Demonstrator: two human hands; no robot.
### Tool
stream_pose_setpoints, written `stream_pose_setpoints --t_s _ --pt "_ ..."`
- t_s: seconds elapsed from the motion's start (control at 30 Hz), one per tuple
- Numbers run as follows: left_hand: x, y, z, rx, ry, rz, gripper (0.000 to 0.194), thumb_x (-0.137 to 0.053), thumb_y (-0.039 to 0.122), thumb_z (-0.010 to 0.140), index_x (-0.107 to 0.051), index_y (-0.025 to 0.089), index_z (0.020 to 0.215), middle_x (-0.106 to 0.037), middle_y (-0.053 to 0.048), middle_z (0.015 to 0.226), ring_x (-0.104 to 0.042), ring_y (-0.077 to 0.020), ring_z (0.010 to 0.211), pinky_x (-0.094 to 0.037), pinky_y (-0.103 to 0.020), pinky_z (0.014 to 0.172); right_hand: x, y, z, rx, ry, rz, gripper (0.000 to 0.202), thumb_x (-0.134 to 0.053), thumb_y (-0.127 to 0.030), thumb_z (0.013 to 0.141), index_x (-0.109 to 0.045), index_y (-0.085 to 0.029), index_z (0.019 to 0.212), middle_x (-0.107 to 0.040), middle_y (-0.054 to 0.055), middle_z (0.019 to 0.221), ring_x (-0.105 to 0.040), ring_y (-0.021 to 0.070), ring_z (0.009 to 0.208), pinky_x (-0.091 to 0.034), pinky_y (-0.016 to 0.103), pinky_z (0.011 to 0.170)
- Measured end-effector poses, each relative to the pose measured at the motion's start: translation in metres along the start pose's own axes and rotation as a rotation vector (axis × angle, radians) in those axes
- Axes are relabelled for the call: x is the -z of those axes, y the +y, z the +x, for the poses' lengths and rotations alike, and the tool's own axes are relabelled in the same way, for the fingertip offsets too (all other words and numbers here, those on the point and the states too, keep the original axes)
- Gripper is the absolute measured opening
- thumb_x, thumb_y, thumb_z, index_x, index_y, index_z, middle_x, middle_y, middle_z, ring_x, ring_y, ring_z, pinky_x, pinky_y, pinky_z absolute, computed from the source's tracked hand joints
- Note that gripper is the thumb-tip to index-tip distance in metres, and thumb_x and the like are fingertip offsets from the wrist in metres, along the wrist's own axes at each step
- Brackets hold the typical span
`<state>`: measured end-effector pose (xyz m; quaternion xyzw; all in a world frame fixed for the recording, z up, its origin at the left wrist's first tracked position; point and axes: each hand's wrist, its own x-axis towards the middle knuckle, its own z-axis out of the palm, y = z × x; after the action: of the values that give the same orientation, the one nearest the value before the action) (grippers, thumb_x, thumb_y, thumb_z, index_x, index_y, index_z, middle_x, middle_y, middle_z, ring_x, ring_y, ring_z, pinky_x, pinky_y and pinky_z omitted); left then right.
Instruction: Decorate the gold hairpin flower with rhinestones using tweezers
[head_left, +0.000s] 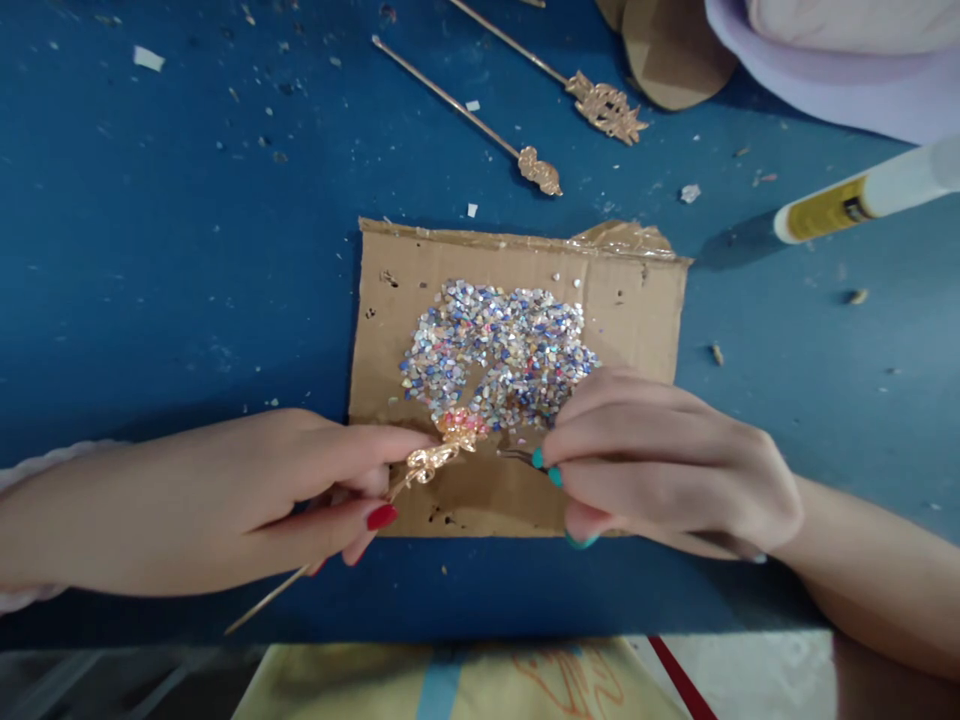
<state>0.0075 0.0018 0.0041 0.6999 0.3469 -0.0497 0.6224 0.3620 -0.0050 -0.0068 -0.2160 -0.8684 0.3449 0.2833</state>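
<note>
My left hand (322, 490) pinches a gold hairpin (431, 461) by its stick, tilted with the ornate head up to the right. Pink bits cover the tip of that head, and the thin stick pokes out below my fingers. My right hand (660, 460) is closed around tweezers (517, 455), whose dark tips point left, a little apart from the hairpin's head. Whether the tips grip a chip is too small to tell. Beneath both hands lies a piece of cardboard (465, 500) bearing a spread of small shiny shell-like chips (502, 345), mostly blue, white and pink.
Two more gold hairpins (540, 170) lie on the blue table (187, 250) beyond the cardboard. A white glue bottle with a yellow label (825, 208) is at the right. At the top right are a brown rounded piece (675, 50) and a lavender item (825, 80). Small scraps dot the table.
</note>
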Motion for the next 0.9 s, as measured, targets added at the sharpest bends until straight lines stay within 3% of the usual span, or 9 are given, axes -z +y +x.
stream_pose_setpoints --t_s 0.13,0.63,0.9 --pt "0.0006 0.0006 0.0009 0.007 -0.015 -0.008 0.056 -0.051 0.030 0.116 -0.075 0.038 0.166 -0.087 0.012 0.074 -0.075 -0.0161 0.052 -0.057 -0.026 0.060 -0.0012 0.0025 0.0001 0.012 0.009 0.004 0.013 -0.070 -0.017 0.123 -0.071 -0.021 0.110 -0.085 0.007 0.103 -0.077 0.0179 0.091 -0.069 0.035 0.089" --pt "0.0029 0.0022 0.0020 0.019 -0.029 -0.003 0.055 -0.052 0.031 0.116 -0.076 0.036 0.165 -0.088 0.010 0.074 -0.077 -0.0179 0.054 -0.058 -0.026 0.060 -0.0013 0.0017 0.0018 -0.006 0.000 0.022 0.016 -0.068 -0.025 0.125 -0.071 -0.021 0.110 -0.085 0.006 0.103 -0.077 0.0175 0.092 -0.069 0.035 0.090" --pt "-0.0005 0.0022 -0.0003 0.028 -0.033 -0.010 0.055 -0.053 0.030 0.116 -0.076 0.040 0.165 -0.087 0.013 0.074 -0.076 -0.0166 0.054 -0.057 -0.024 0.060 -0.0012 0.0018 0.0021 0.000 -0.011 0.025 0.016 -0.065 -0.022 0.126 -0.070 -0.020 0.111 -0.085 0.007 0.103 -0.074 0.0167 0.094 -0.068 0.034 0.091"
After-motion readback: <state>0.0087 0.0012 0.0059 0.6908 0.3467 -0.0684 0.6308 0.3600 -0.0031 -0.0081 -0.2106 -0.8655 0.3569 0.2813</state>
